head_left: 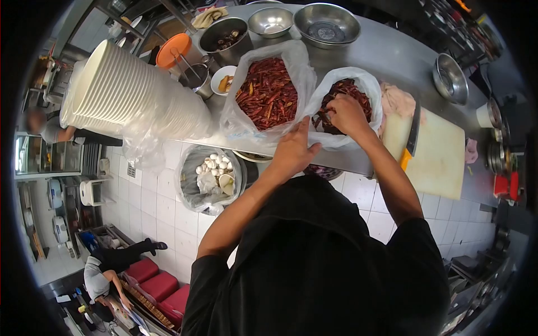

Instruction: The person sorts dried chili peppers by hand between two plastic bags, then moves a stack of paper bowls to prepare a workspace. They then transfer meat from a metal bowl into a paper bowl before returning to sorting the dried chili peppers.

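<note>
Two clear plastic bags of dried red chillies stand side by side on the steel counter. The left bag point(305, 78) is wide open, and its dried chillies point(268, 92) show whole and heaped. My left hand point(294, 147) lies against the near edges between the two bags, fingers stretched and thumb apart. Into the mouth of the right bag point(367, 81) reaches my right hand point(348, 116), its bent fingers closed among the darker chillies point(346, 89). The fingertips are partly hidden there, so how many pieces they pinch does not show.
Stacked white tubs point(123, 84) lean at the left. A knife point(413, 134) with an orange handle lies on the cutting board point(440, 151) at right. Steel bowls point(327, 25) and a pot point(226, 36) stand behind. Below the counter is a lined bin point(188, 185). Other people are at left.
</note>
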The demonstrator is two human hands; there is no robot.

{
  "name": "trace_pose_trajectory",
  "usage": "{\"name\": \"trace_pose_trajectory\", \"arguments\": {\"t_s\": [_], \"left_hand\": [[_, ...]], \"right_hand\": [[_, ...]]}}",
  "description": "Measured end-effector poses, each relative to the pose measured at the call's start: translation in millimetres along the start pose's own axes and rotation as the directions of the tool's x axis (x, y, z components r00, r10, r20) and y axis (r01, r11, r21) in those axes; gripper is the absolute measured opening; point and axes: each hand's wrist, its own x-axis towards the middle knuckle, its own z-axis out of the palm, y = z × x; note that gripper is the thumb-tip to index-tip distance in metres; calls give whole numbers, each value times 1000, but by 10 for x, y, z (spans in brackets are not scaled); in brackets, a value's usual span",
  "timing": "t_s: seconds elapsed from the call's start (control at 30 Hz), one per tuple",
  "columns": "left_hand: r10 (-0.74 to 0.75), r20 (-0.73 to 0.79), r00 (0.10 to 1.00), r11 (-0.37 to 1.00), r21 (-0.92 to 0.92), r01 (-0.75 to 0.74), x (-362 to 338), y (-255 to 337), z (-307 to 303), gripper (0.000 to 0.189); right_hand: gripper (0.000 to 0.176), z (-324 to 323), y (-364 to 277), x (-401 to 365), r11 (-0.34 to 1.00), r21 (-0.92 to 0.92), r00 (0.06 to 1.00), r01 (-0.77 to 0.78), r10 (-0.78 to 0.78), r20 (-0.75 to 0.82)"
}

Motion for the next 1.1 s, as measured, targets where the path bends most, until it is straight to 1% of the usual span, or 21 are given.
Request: {"name": "trace_pose_trajectory", "arguments": {"t_s": [0.03,0.07,0.17,0.2,0.3,0.33,0.43,0.53,0.63,0.73,0.83,0.87,0.97,1.07,1.1], "left_hand": [[-3,5,1000,1000,-7,3,-10,13,-28,73],[-5,10,1000,1000,-15,5,-18,15,-46,72],[38,-7,999,999,-1,-38,-31,-77,-16,71],[56,-5,998,998,-6,-56,-34,-90,-15,70],[89,0,996,996,-16,-89,-69,-112,-43,67],[96,12,995,995,-17,-96,-78,-96,-64,65],[131,12,991,991,-18,-130,-97,-94,-71,62],[168,2,986,985,-34,-168,-118,-118,-75,58],[219,-23,975,975,-30,-220,-133,-168,-68,55],[232,-47,971,970,-59,-235,-156,-158,-119,51],[222,-68,973,962,-145,-230,-152,-99,-169,45],[221,-76,972,957,-177,-231,-131,-83,-169,43],[253,-172,952,925,-245,-290,-67,-39,-118,36],[434,-355,828,869,-76,-488,36,5,-73,35],[476,-378,794,851,-32,-525,67,61,-120,35]], "right_hand": [[12,-3,-39,-7,1000,-11,1000,-25,25,8],[14,29,0,-21,1000,-12,1000,-5,5,-23],[23,28,-4,-50,991,-79,980,-109,93,-179],[27,77,19,-43,987,-129,945,-94,47,-323],[29,83,50,-83,986,-86,958,-142,115,-262],[31,69,16,-83,988,-80,969,-131,110,-223],[27,159,-25,-49,988,-105,979,-111,90,-183],[21,267,-51,34,975,-172,980,-139,110,-168],[15,348,38,79,957,-241,974,-163,117,-196],[11,234,-11,-41,951,-246,955,-189,119,-272],[13,-8,-110,-217,959,-187,928,-213,139,-346],[12,-51,-112,-284,967,-145,912,-208,138,-387],[9,-215,-189,-437,972,-104,898,-211,150,-413],[9,-399,-349,-569,980,83,905,-182,200,-375],[9,-469,-427,-606,953,197,910,-230,282,-303]]}}
